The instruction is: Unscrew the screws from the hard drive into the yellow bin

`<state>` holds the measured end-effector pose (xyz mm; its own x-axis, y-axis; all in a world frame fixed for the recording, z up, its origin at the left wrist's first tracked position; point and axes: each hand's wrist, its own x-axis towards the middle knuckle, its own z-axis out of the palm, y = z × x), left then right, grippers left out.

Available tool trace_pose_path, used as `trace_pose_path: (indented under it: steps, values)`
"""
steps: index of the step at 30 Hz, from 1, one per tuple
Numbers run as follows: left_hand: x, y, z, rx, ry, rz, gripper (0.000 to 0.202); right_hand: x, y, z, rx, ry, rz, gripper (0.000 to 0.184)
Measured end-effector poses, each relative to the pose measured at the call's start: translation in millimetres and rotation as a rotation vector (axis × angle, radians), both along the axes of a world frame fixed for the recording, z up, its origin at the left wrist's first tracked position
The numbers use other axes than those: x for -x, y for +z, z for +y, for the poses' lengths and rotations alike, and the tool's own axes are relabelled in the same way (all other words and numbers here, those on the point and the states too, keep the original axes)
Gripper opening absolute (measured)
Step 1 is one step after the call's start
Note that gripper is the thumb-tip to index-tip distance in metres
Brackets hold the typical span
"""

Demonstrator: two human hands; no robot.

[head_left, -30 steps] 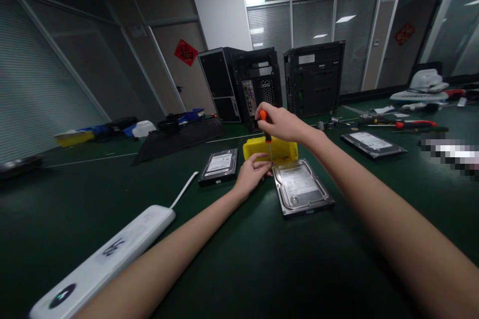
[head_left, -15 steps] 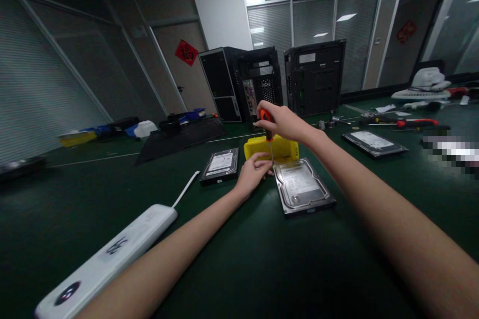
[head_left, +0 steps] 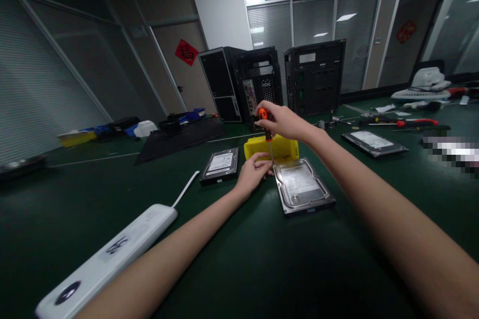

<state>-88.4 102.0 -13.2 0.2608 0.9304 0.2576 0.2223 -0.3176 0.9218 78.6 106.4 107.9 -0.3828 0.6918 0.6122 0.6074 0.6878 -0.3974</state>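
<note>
My right hand (head_left: 277,118) is closed around the orange and black handle of a screwdriver (head_left: 267,128). The screwdriver stands nearly upright, its thin shaft reaching down to the far left corner of a silver hard drive (head_left: 301,184). This drive lies flat on the dark green table, label side up. At that same corner my left hand (head_left: 254,174) is closed, with bent fingers against the drive's edge and beside the screwdriver's tip. The fingertips partly hide the tip, and any screw there is too small to make out. Just behind both hands sits a yellow plastic box (head_left: 288,148).
Another hard drive (head_left: 220,163) lies to the left, and a third drive (head_left: 374,142) to the right. A long white power strip (head_left: 138,231) crosses the left front. Computer cases (head_left: 316,77) stand at the back. Pliers (head_left: 415,123) and other tools lie far right.
The screwdriver's handle has turned and tilted slightly in my right hand, which shifts a little left. My left hand and the hard drive keep their places.
</note>
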Motion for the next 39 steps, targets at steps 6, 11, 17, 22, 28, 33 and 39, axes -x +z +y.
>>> trace_pose_path:
  steps: [6, 11, 17, 22, 28, 33, 39]
  values:
    - [-0.1, 0.5, -0.5, -0.016, 0.005, 0.041, 0.034, 0.3, -0.6, -1.5, -0.016, 0.005, -0.002, 0.027]
    - [0.3, 0.2, -0.5, -0.028, 0.009, 0.051, 0.034, 0.2, -0.7, -0.8, -0.016, -0.014, 0.008, 0.027]
    - [1.3, -2.0, 0.7, -0.041, -0.010, 0.055, 0.036, 1.6, -3.0, 2.5, -0.020, -0.042, 0.018, 0.029]
    - [1.4, -1.7, -0.1, -0.048, -0.012, 0.060, 0.036, 1.7, -7.2, 3.4, -0.042, -0.046, 0.046, 0.028]
    - [1.4, -1.1, -0.6, -0.048, -0.009, 0.074, 0.034, 0.6, -7.8, 0.6, 0.008, 0.026, 0.073, 0.026]
    - [0.9, -0.2, -1.1, -0.043, -0.005, 0.080, 0.034, 0.7, -6.7, 0.7, 0.005, 0.040, 0.071, 0.023]
    - [0.5, 0.4, -1.8, -0.015, -0.012, 0.048, 0.036, 0.2, -7.6, 3.5, 0.015, 0.002, 0.082, 0.022]
